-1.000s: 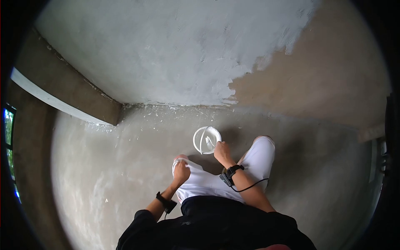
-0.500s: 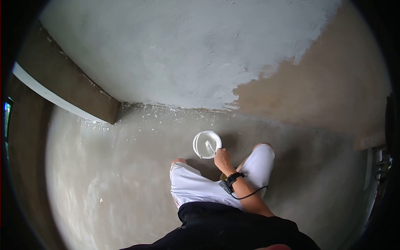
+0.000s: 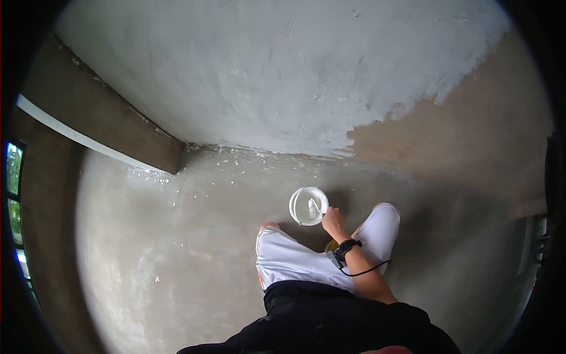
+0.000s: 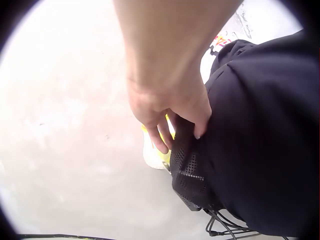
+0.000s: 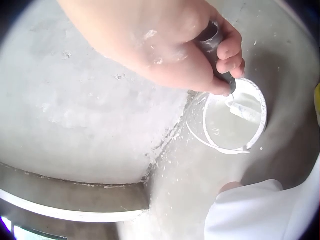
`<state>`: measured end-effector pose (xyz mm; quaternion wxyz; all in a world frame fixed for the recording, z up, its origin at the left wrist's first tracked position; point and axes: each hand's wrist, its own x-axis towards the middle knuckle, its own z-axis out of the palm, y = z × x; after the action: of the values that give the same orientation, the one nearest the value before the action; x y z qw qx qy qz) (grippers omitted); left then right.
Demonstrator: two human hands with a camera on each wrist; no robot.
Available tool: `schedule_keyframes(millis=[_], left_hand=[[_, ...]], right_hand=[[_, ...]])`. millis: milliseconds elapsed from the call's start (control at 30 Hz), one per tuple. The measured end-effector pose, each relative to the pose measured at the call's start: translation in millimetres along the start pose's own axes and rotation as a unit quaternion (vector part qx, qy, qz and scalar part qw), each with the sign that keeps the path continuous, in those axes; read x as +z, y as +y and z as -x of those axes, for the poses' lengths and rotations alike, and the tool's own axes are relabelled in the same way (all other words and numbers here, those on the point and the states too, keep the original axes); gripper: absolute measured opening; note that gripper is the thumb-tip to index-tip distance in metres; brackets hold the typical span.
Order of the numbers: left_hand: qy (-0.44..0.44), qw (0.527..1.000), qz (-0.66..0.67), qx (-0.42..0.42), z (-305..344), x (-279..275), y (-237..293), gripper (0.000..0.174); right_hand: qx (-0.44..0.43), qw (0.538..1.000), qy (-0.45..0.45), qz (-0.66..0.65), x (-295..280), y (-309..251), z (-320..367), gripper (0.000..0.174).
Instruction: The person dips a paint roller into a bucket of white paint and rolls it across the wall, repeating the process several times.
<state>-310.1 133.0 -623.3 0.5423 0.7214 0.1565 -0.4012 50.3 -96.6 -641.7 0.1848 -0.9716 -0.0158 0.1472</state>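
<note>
Our right hand grips the dark, rounded handle of a small tool, with the fingers curled round it, while the white-coated head hangs inside the mouth of a round white bucket. The bucket stands upright on the grey concrete floor, ahead of our knees in white shorts and near the foot of the partly whitened wall. Our left hand is down by the black mesh cloth, thumb to one side and fingers to the other; we cannot tell whether it pinches the cloth or merely lies against it. The tool looks light, with a stiff handle that gives us a dry, sure place to hold; its coated head is probably slick and apt to drip, so fingers belong well back from it. The pale stuff in the bucket looks wet and loose; we cannot tell its depth, but it likely makes the bucket the heavier thing. The thin white bail would be our hold there, kept level, since the smeared rim could slip.
</note>
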Motion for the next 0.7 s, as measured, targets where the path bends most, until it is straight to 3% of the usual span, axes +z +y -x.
schedule_keyframes(millis=[133,267,500,700], left_hand=[[-0.017,0.999,-0.037,-0.003,28,-42,26,0.047],[-0.031,0.995,-0.097,0.002,15,-95,47,0.048],[-0.069,0.992,-0.097,-0.045,30,-55,13,0.049],[-0.079,0.992,-0.095,-0.033,24,-18,-20,0.051]], right_hand=[[0.023,0.998,-0.002,-0.053,-20,-7,2,0.018],[0.053,0.996,0.013,-0.067,-19,-12,-4,0.018],[0.013,0.997,0.036,-0.073,-11,-5,-12,0.017],[-0.009,0.998,0.022,-0.057,-7,7,4,0.016]])
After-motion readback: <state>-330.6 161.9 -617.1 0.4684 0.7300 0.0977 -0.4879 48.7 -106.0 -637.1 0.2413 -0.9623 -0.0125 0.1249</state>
